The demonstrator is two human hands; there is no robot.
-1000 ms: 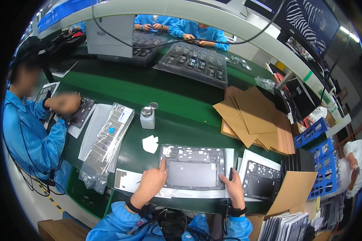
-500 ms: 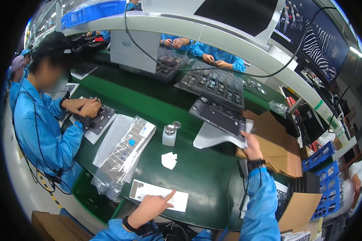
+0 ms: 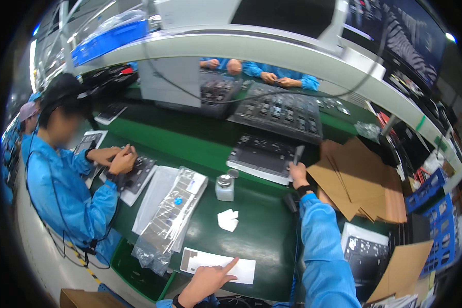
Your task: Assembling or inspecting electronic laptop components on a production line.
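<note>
Green matting covers the worktop (image 3: 272, 241), across which the right hand (image 3: 297, 174) is stretched far forward in a blue sleeve. Its fingers are closed around a slim dark tool (image 3: 298, 154), and the hand is laid against the right edge of a dark keyboard frame on a white tray (image 3: 262, 154), which is set on the far half of the worktop, just left of a loose stack of brown cardboard sheets (image 3: 359, 179). The left hand (image 3: 208, 282) is seen at the near edge, its index finger extended and pressed on a white paper sheet (image 3: 215, 264) while the other fingers are curled in; nothing is gripped by it. Between the two hands a crumpled white wipe (image 3: 228, 219) and a small clear bottle with a metal cap (image 3: 224, 187) are placed. Further left, a bundle of parts in clear plastic bags (image 3: 172, 220) is laid lengthwise. Beside it, a co-worker in a blue coat (image 3: 61, 190) is occupied with both hands over a dark panel (image 3: 133, 174). More dark keyboard panels (image 3: 282, 110) are lined up beyond the tray.
</note>
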